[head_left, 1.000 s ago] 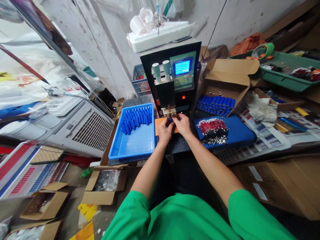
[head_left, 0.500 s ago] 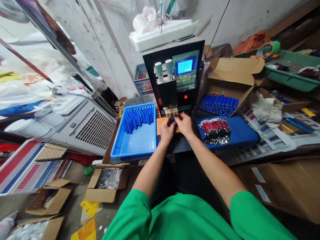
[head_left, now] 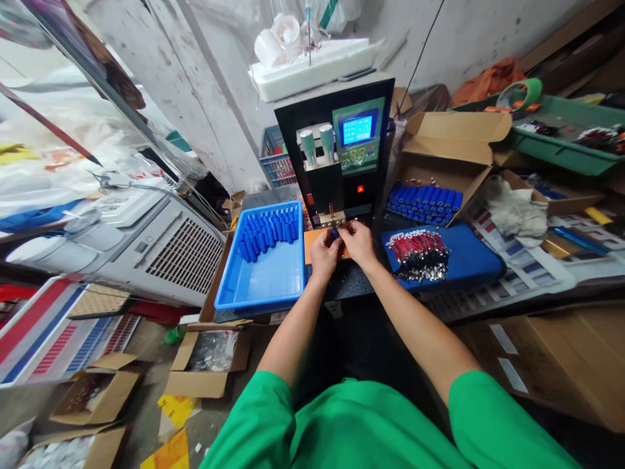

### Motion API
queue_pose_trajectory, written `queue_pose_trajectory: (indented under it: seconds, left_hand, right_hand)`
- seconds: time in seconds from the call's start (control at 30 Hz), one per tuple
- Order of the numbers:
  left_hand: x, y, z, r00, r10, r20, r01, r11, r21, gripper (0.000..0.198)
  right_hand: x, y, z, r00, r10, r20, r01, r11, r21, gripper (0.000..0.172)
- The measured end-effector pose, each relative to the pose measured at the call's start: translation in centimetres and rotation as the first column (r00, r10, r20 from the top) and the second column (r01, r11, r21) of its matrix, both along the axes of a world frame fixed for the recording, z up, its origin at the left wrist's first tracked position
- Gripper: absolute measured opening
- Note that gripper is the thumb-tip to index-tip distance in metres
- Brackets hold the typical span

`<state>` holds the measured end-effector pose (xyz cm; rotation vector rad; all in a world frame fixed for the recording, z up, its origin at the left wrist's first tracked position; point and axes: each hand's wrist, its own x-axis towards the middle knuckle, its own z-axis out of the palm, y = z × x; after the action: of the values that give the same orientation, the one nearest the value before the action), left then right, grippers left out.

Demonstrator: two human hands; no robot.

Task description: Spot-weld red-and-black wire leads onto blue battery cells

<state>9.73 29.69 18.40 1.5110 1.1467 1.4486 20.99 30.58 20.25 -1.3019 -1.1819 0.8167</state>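
Note:
My left hand [head_left: 324, 253] is closed on a blue battery cell [head_left: 334, 232], of which only a small part shows between the fingers. My right hand [head_left: 358, 243] is pinched close beside it, fingertips at the cell; whatever it grips is too small and covered to make out. Both hands are over an orange plate [head_left: 312, 242], right below the thin electrodes [head_left: 332, 212] of a black spot welder [head_left: 319, 185] with a lit blue screen [head_left: 357, 129]. Whether the electrodes touch the cell cannot be seen.
Left of the hands, a blue tray [head_left: 263, 286] holds many wired blue cells. To the right, red and black wire leads [head_left: 420, 254] lie on a blue pad [head_left: 471, 257]. Behind them a cardboard box [head_left: 446, 137] contains stacked blue cells. A green tray [head_left: 561, 146] stands farther right.
The view has shifted slightly, so the welder appears a little farther left and higher. Both hands keep nearly the same place under the electrodes.

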Motion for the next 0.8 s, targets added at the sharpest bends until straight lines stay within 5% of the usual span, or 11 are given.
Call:
queue_pose_trajectory:
  seconds: [0.27, 0.6, 0.8]
  left_hand:
    - [0.0, 0.0, 0.2, 0.999, 0.035, -0.031, -0.035, 0.999, -0.008, 0.019]
    - [-0.2, 0.0, 0.4, 0.994, 0.061, -0.086, -0.063, 0.998, -0.019, 0.028]
    - [-1.0, -2.9, 0.3, 0.970, 0.184, -0.160, -0.167, 0.980, 0.111, 0.030]
  right_hand:
    - [1.4, -0.7, 0.1, 0.994, 0.107, -0.020, -0.105, 0.992, 0.075, 0.036]
    - [1.8, 0.3, -1.2, 0.971, 0.137, -0.198, -0.140, 0.990, -0.004, 0.036]
    - [1.9, 0.5, -1.1, 0.956, 0.139, -0.257, -0.144, 0.990, 0.000, 0.039]
